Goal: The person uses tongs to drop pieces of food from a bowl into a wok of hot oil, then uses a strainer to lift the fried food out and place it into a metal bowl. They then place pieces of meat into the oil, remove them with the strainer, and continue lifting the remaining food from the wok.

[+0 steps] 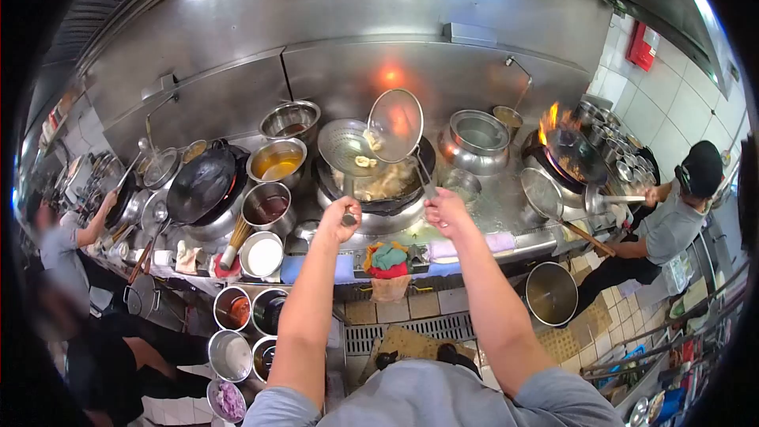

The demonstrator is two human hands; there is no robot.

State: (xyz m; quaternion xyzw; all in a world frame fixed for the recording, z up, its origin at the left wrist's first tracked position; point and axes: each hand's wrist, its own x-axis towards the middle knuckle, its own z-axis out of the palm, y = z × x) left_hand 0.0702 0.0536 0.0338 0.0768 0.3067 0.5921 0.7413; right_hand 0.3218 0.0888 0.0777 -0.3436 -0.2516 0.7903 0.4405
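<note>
My left hand (340, 218) is wrapped round the handle of a perforated metal strainer (344, 145), with a few pale food pieces on its right side. The handle of a round wire-mesh skimmer (399, 115) is in my right hand (447, 212). The skimmer is tilted up beside the strainer, with pale pieces at its lower left edge. Beneath both tools, a large wok (395, 204) on the stove holds many light-coloured pieces in liquid.
A bowl of yellow liquid (277, 164) and a dark empty wok (204, 188) stand left. Right is a metal pot (477, 136). Flames rise by another wok (575, 156), worked by a person (672, 221). Other people stand left. Cloths (387, 257) lie at the counter edge.
</note>
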